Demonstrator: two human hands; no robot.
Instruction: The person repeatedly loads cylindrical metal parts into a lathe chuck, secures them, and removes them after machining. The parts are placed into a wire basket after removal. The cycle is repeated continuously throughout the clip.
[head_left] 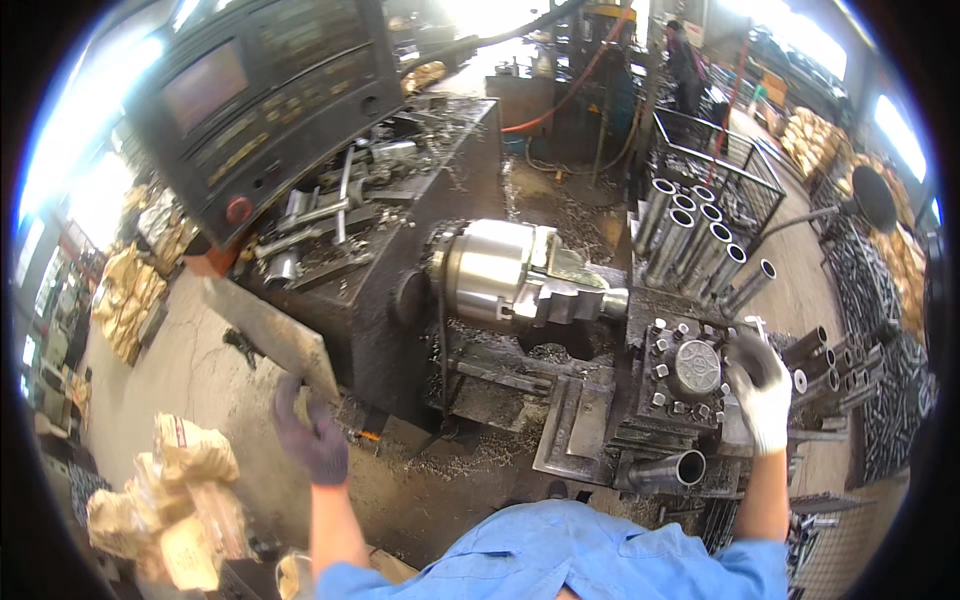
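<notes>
In a dark glove, my left hand (312,440) is raised at the left with thumb and fingers apart and nothing visible in it. It is close to the lower end of a flat metal plate (275,330). At the right, my right hand (757,395) wears a white glove with dark fingers. Those fingers curl beside the square tool post (690,370), and a small shiny metal piece (757,325) shows just past them; whether they grip it is unclear. In the middle, a lathe chuck (497,270) has its jaws around a short metal workpiece (614,303).
Several steel tubes (672,240) stand upright behind the tool post. Another tube (665,470) lies near my body. A control panel (265,100) overhangs the upper left, above a headstock littered with tools (320,215). Sacks (180,500) lie lower left; a person (685,70) is far back.
</notes>
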